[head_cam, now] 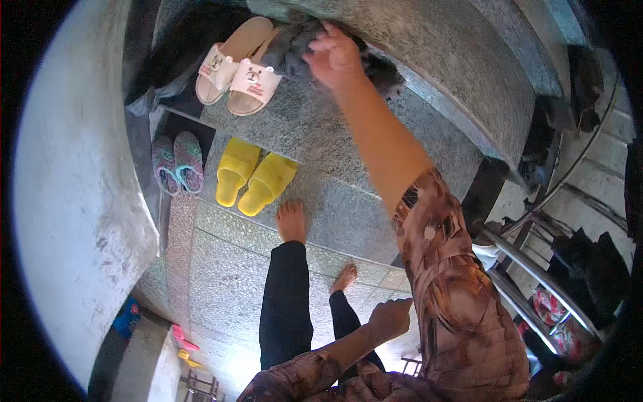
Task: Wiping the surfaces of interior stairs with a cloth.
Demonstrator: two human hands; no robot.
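Observation:
My right hand [334, 58] reaches far forward over a grey speckled step [321, 118], its fingers apart and blurred. Dark grey cloth-like material [296, 45] lies by the fingertips, also blurred; no grip on it shows. Just left of it, a pair of pale slippers with animal faces [253, 83] rests on the same step. Held back near my knees, my left hand [392, 319] is curled into a fist, with nothing seen in it. One step lower are yellow slippers [271, 183]. Patterned knit slippers [190, 163] sit to their left.
My bare foot [291, 221] is at the lower step's edge; the other foot [345, 277] is on the terrazzo floor [226, 271]. A pale wall [75, 201] bounds the left. Metal rails [547, 289] and dark items [593, 266] stand right. Pink footwear [185, 337] lies lower left.

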